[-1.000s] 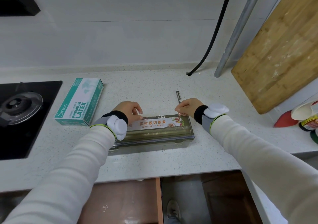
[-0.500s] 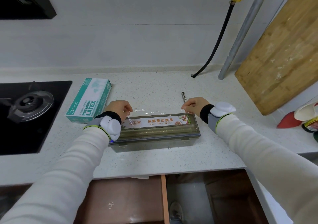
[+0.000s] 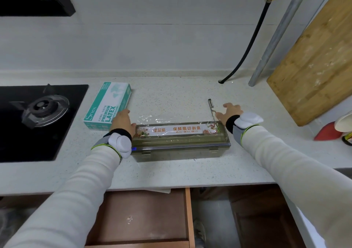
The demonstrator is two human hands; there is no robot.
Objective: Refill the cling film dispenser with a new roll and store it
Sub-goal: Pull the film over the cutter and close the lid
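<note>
Flanking the cling film dispenser [image 3: 181,141]: left hand [image 3: 122,121] at its left end, right hand [image 3: 229,111] at its right end, both with fingers loosely spread, grasping nothing. Between the hands: dispenser on the countertop [image 3: 171,173], labelled roll inside, lid apparently down, a strip of film [image 3: 152,118] drawn out on its far side. Judgement: refill largely done, storing outstanding. Beyond left hand: latex glove box [image 3: 108,107]. Beside right hand: peeler [image 3: 211,106]. Beneath forearms: open drawer [image 3: 144,215], probable storage place.

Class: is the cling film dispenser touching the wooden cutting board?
Apart. The head view shows a stretch of bare countertop between the right end of the dispenser and the leaning cutting board.
</note>
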